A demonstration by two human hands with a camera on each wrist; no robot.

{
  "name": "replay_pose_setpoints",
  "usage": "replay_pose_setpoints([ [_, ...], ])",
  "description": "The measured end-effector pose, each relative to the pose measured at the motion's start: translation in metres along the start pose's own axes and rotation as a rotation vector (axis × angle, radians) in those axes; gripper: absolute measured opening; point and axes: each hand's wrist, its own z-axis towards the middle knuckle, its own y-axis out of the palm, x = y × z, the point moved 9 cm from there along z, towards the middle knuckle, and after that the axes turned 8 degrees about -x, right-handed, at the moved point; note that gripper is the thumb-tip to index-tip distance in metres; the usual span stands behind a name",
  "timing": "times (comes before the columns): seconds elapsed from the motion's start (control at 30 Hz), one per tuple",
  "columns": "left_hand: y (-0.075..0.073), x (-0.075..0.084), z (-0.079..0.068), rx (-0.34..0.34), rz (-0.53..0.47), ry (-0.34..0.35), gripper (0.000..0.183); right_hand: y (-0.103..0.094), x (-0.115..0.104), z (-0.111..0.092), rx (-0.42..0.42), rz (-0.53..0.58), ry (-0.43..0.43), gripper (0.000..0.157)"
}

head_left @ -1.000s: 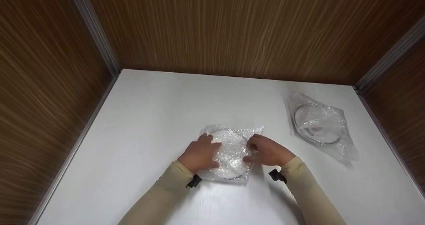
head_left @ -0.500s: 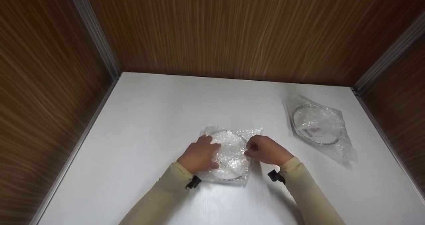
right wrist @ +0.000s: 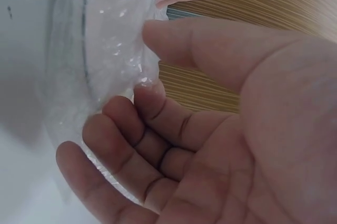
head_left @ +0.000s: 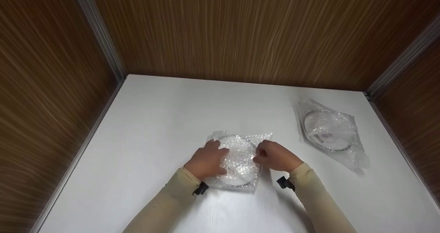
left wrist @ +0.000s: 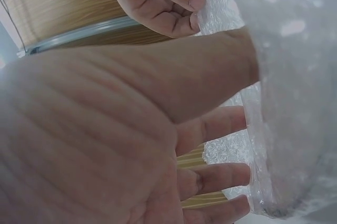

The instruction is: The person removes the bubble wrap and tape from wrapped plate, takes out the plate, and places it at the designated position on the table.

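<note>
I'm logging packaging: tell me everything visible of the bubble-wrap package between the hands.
The package is clear, crinkled, shiny plastic, apparently bubble wrap, with a pointed far right corner. A thin dark ring shows through it. It lies on the white table. The left hand rests on it, fingers spread; the right hand touches its right side with curled fingers, possibly pinching.

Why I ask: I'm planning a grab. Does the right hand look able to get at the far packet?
Probably yes: nothing visible lies between the right hand and the far packet, though it would have to leave the near packet first.
</note>
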Motion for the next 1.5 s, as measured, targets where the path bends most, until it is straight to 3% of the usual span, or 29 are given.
replay_pose_setpoints([
  [0.57,-0.0056,0.0039,-0.0006,0.025,0.007,0.013,0.047,-0.0017,-0.0001,0.0003,0.007,-0.007,-0.004,0.008],
  [1.07,-0.0076,0.0062,-0.0026,0.054,-0.001,0.044,0.044,-0.0024,-0.0034,-0.0018,0.003,-0.022,-0.039,0.018],
  [1.5,-0.0023,0.0038,-0.0025,0.047,0.01,0.025,0.048,0.0046,0.0002,-0.0001,-0.014,-0.027,-0.006,0.03],
])
